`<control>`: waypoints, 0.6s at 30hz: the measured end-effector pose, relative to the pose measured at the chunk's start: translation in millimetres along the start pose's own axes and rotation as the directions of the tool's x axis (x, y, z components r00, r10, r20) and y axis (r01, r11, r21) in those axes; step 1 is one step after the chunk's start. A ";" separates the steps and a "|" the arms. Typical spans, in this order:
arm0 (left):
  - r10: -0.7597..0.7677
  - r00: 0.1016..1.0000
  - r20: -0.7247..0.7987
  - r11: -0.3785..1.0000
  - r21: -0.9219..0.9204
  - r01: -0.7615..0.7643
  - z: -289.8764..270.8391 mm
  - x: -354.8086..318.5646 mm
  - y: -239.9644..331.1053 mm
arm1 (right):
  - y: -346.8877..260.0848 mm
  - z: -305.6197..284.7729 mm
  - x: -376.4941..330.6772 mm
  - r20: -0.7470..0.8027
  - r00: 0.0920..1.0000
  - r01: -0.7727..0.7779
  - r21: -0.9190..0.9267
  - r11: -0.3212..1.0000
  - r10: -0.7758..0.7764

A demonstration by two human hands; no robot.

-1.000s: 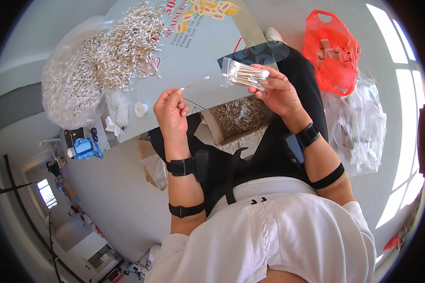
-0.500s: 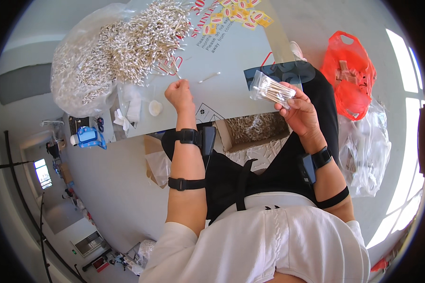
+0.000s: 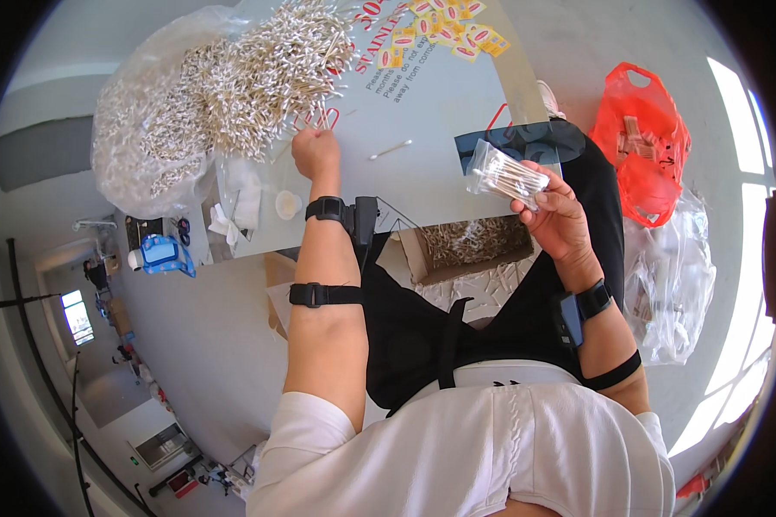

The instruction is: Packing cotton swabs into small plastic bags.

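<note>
Head view, upper left of the frame: a translucent plastic bag [image 3: 116, 142] adjoins a heap of white-tipped cotton swabs [image 3: 267, 82] on the grey tabletop [image 3: 362, 185]. At the heap's lower edge, the left hand [image 3: 316, 155] has its fingers curled inward; whether they grip a swab cannot be told. Large red capitals and smaller dark print run aslant at top centre. Below lies one loose double-tipped swab [image 3: 391, 150]; above right, yellow-and-white labels [image 3: 403, 37] bear red ovals. Right of centre, a small clear bag [image 3: 510, 177], tilted and packed with roughly parallel, pale-stemmed swabs, is pinched between the right hand's [image 3: 553, 211] thumb and fingers. Upper right sits a red carrier bag [image 3: 610, 116].
</note>
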State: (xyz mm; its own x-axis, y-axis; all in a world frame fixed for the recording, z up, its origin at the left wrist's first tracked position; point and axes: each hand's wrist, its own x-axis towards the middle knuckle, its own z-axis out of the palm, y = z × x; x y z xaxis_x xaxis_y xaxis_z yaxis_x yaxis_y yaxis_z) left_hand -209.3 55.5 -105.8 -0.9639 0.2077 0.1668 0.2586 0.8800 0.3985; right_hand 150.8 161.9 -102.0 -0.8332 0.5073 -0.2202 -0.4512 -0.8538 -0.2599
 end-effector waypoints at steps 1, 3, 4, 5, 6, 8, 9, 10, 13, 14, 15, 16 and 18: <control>0.003 1.000 -0.018 0.999 -0.046 -0.004 -1.5 -3.5 -0.5 | 0.1 -0.7 -0.1 -0.002 1.000 0.001 -0.002 1.000 -0.001; 0.068 0.997 -0.018 0.990 -0.123 -0.070 -8.6 -6.3 -10.9 | 1.0 0.0 0.9 0.013 1.000 -0.001 0.005 1.000 0.001; 0.132 0.991 -0.023 0.971 -0.198 -0.134 -13.5 -9.2 -17.4 | 1.6 1.8 1.5 0.017 1.000 -0.004 0.004 1.000 0.004; 0.131 0.991 -0.023 0.971 -0.197 -0.133 -20.7 -15.8 -19.8 | 2.7 3.2 2.6 0.025 1.000 -0.013 -0.001 1.000 0.013; 0.091 0.992 0.088 0.886 -0.461 -0.041 -27.2 -26.9 -16.5 | 2.0 3.1 1.1 0.024 1.000 -0.013 -0.008 1.000 0.013; 0.092 0.970 0.226 0.728 -0.680 0.090 -44.4 -54.7 -3.8 | 1.3 1.9 0.4 0.019 1.000 -0.010 -0.009 1.000 0.010; 0.175 0.937 0.301 0.673 -0.732 0.109 -57.8 -72.5 9.5 | -0.4 0.1 -1.4 0.022 1.000 -0.013 -0.008 1.000 0.013; 0.259 0.896 0.360 0.615 -0.777 0.135 -70.7 -89.3 19.7 | -1.1 -2.0 -2.9 0.006 1.000 0.001 -0.011 1.000 -0.001; 0.387 0.811 0.439 0.664 -0.742 0.085 -102.4 -126.2 31.2 | 0.4 1.3 -1.8 0.062 0.998 -0.021 0.006 1.000 0.021; 0.389 0.809 0.442 0.664 -0.743 0.087 -110.4 -134.6 33.5 | 0.7 2.9 -1.8 0.058 0.998 -0.018 0.005 1.000 0.018; 0.438 0.775 0.457 0.685 -0.727 0.041 -116.8 -142.0 36.1 | 0.4 4.1 -2.3 0.064 0.998 -0.023 -0.003 1.000 0.023; 0.485 0.736 0.473 0.703 -0.711 -0.007 -120.9 -147.2 38.7 | -0.3 4.7 -3.0 0.069 0.997 -0.027 -0.010 1.000 0.027; 0.511 0.724 0.463 0.689 -0.724 -0.024 -128.3 -151.7 42.4 | -0.7 6.4 -4.0 0.072 0.997 -0.029 -0.016 0.999 0.030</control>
State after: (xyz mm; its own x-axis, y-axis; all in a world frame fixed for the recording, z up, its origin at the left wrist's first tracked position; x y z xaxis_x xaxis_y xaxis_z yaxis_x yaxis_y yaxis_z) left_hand -43.9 6.5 1.6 -0.5952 0.7981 -0.0931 0.2476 0.2925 0.9237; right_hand 152.5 159.7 -94.8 -0.8669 0.4721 -0.1598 -0.4222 -0.8659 -0.2682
